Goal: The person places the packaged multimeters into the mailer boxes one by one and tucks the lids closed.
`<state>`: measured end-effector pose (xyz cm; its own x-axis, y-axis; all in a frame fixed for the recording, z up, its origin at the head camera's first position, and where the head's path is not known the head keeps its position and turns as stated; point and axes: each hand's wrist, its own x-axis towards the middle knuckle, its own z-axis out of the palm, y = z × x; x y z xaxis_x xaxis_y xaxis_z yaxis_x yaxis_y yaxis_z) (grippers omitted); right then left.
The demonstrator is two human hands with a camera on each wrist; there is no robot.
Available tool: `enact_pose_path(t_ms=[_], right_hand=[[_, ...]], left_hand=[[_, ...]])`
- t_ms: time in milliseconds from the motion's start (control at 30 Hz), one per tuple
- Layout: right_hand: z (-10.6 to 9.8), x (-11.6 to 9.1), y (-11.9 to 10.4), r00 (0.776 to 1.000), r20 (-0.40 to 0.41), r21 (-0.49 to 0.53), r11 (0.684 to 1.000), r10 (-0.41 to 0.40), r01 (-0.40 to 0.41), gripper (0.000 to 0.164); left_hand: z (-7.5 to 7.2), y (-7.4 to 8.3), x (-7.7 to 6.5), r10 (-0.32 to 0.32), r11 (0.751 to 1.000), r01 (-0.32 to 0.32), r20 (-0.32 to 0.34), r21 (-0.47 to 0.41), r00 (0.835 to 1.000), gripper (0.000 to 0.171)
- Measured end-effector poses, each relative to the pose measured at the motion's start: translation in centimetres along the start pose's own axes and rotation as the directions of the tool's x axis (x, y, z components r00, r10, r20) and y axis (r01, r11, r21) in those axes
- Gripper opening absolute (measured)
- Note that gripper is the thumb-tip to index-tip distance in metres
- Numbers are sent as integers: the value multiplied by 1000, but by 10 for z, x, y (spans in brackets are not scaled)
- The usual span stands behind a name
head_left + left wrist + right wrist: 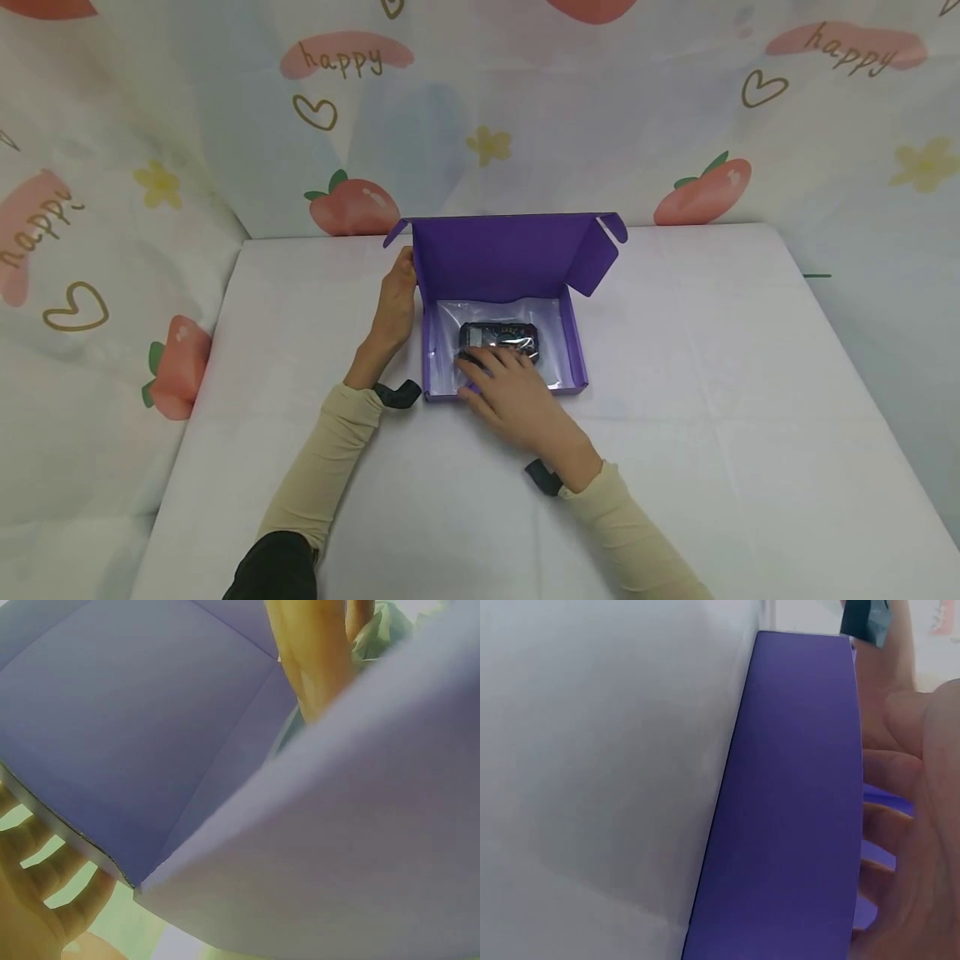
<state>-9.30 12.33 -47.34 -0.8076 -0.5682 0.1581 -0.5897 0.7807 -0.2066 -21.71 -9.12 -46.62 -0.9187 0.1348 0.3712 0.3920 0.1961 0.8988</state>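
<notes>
In the head view, a purple cardboard box (577,358) stands on the table with its lid (487,258) raised. A clear plastic bag (551,325) lines the inside, and a black device (498,336) lies there, its kind unclear. My right hand (513,400) reaches over the front wall (787,795), its lightly bent fingers spread at the device's near edge; the fingertips' contact is partly hidden. At the box's left side, my left hand (396,304) is upright against the lid's edge. Its spread fingers (49,874) touch that edge in the left wrist view.
A white cloth covers the table (675,375). Behind it and to the left hangs a printed curtain (525,100) with fruit and hearts. The lid's side flaps (596,258) stick out at the back right. Dark bands (543,477) sit on both wrists.
</notes>
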Motion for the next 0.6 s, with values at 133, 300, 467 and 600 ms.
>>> enact_pose_path(t_ms=[133, 300, 467, 600], right_hand=[[-4, -4, -2, 997, -38, 10, 997, 72, -71, 44], [-9, -11, -10, 961, -109, -26, 965, 255, -259, 47], [-9, -14, -16, 896, -153, -7, 907, 416, -422, 52], [-7, -13, -15, 869, -169, -43, 877, 465, -478, 59]], left_hand=[[0, 0, 0, 0, 1000, 0, 1, -3, 1000, 99], [0, 0, 1, 10, 1000, -10, -1, -10, 1000, 99], [0, 1, 1, 16, 999, -16, -4, -30, 1000, 102], [0, 2, 1, 12, 999, -12, 3, -34, 1000, 102]])
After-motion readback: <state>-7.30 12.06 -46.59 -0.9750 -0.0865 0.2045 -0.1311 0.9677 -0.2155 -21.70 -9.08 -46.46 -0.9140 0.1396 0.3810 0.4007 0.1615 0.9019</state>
